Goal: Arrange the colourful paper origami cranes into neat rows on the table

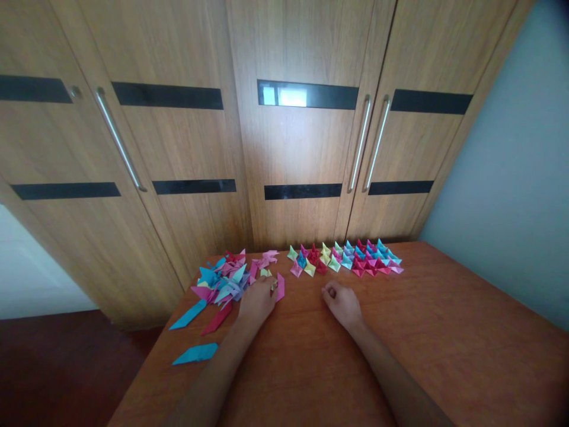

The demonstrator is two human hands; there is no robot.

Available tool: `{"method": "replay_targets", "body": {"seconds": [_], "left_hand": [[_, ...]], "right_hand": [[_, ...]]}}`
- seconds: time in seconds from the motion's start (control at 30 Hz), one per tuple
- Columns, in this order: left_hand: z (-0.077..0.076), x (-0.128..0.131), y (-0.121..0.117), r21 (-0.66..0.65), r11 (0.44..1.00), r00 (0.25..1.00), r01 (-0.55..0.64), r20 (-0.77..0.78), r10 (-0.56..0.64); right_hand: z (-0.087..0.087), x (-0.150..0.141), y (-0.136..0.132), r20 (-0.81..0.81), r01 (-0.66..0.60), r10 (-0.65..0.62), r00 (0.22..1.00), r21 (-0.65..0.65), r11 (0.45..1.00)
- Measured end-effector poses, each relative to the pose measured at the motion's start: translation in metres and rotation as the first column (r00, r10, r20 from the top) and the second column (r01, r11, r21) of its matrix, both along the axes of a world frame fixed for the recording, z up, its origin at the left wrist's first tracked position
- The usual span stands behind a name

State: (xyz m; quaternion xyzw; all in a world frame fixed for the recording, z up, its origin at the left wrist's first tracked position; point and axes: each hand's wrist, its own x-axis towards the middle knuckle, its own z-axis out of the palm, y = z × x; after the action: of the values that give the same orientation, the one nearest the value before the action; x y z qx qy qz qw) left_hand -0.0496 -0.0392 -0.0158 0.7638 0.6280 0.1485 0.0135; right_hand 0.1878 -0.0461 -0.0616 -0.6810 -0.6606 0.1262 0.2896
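Observation:
My left hand (259, 298) rests at the right edge of a loose pile of folded paper strips (224, 281). Its fingers are curled and closed on a pink folded paper (280, 287) that shows beside the fingertips; part of the paper is hidden. A small yellow paper (265, 273) peeks out just behind the knuckles. Farther right, my right hand (344, 303) lies on the table with its fingers curled in, and no paper shows in it. Beyond it stand rows of pointed origami pieces (334, 259) in red, pink, blue and yellow.
Two blue strips (188, 314) (195, 353) and a red strip (217, 318) lie near the left edge of the brown wooden table (293, 367). A wooden wardrobe (302, 148) with metal handles rises behind it. A pale wall (511, 178) is on the right.

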Motion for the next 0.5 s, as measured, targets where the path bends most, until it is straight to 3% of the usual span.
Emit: {"method": "replay_targets", "body": {"seconds": [0.5], "left_hand": [[-0.0032, -0.0015, 0.0, 0.023, 0.999, 1.0, 0.024, 0.001, -0.024]], "right_hand": [[-0.0039, 0.0002, 0.0013, -0.014, -0.011, 0.011, 1.0, 0.015, 1.0]]}}
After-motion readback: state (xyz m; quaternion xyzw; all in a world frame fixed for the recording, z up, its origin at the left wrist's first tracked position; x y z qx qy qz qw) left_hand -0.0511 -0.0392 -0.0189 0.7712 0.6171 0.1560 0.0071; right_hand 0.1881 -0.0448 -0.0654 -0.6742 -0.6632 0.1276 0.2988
